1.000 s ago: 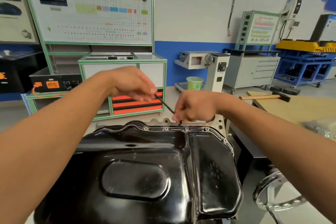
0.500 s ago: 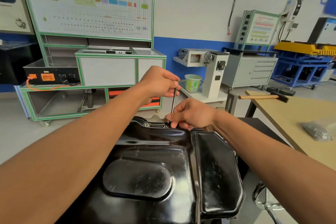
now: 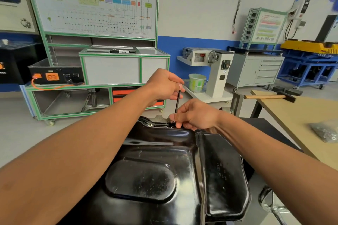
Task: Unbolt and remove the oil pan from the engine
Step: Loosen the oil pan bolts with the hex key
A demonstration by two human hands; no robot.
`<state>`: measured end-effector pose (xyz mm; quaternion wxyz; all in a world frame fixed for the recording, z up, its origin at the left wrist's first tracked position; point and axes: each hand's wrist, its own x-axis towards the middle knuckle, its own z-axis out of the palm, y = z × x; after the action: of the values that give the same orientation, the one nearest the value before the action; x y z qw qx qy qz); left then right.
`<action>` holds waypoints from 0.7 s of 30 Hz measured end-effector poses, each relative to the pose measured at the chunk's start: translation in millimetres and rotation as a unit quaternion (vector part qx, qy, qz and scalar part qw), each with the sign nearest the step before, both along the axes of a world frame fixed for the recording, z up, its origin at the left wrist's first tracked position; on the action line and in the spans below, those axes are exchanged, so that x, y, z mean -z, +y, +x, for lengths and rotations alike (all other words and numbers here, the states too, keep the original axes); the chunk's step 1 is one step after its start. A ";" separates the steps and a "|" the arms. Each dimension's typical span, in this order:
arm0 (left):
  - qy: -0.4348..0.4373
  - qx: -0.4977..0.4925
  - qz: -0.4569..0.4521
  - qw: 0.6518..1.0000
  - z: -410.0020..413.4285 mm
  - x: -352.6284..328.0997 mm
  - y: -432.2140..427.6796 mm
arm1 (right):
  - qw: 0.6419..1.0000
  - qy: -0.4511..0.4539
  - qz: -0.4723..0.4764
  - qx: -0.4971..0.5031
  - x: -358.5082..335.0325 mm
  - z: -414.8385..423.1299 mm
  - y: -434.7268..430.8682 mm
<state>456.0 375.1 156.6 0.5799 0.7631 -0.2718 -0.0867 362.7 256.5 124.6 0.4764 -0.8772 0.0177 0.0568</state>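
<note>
Left hand grips the hex key up top, right hand pinches its foot at the far rim of the oil pan; tilting could round the bolt.

Bare forearms, fingers perhaps taped

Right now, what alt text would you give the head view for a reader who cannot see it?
Two bare hands steady a thin black tool upright at the far rim of a glossy black oil pan: the left hand holds its top, the right hand pinches its lower end. A hammer lies on a wooden table at right.
</note>
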 end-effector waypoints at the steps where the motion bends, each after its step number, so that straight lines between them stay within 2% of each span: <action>1: -0.001 0.002 -0.004 1.000 -0.3 -0.4 0.1 | 1.000 -0.005 0.006 0.002 1.1 -0.6 -0.7; 5: -0.005 0.012 -0.011 1.000 -2.4 -0.5 -2.1 | 0.999 -0.023 0.033 0.013 6.1 -3.6 -1.3; 13: 0.004 0.013 -0.007 1.000 -2.8 -0.4 1.7 | 0.999 -0.023 0.015 0.020 4.0 -4.5 0.8; 21: 0.050 -0.040 0.034 0.997 7.4 -8.5 23.5 | 0.998 -0.025 -0.061 0.000 -7.4 0.0 11.3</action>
<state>463.4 398.6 165.2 0.5692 0.7875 -0.2088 -0.1107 362.7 267.8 132.0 0.4222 -0.9058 0.0093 0.0337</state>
